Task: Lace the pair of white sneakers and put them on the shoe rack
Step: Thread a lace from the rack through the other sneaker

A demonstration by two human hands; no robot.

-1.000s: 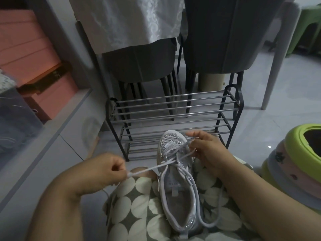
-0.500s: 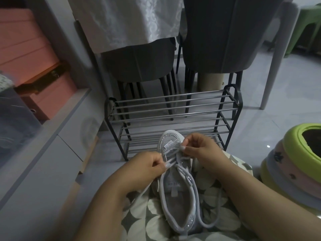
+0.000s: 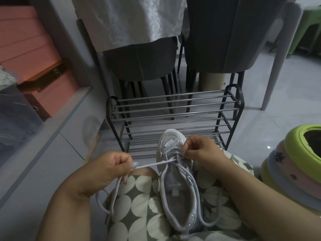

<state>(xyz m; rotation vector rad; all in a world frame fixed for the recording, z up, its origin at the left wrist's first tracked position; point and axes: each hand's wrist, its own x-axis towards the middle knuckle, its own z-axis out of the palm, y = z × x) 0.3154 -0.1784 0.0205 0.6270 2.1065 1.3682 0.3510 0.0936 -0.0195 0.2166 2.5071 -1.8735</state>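
Fingers of the left hand (image 3: 106, 169) were pinched shut on the white lace (image 3: 152, 164), drawing it taut out to the left of the sneaker (image 3: 175, 180), with the slack looping down below that hand over the patterned lap fabric (image 3: 139, 214). Fingertips of the right hand (image 3: 202, 150) were closed together on the lace at the eyelets near the toe end. That white sneaker lay on the lap, toe pointing away toward the shoe rack (image 3: 173, 110), its opening facing up. A small label sat on the mesh toe and faint lettering showed on the insole, but neither was sharp enough to read. Just beyond the sneaker stood the metal-barred rack on the floor, in front of two grey chairs (image 3: 217, 40). Pink boxes (image 3: 26, 49) sat at the left, and a stack of coloured plastic stools (image 3: 295, 162) at the right.
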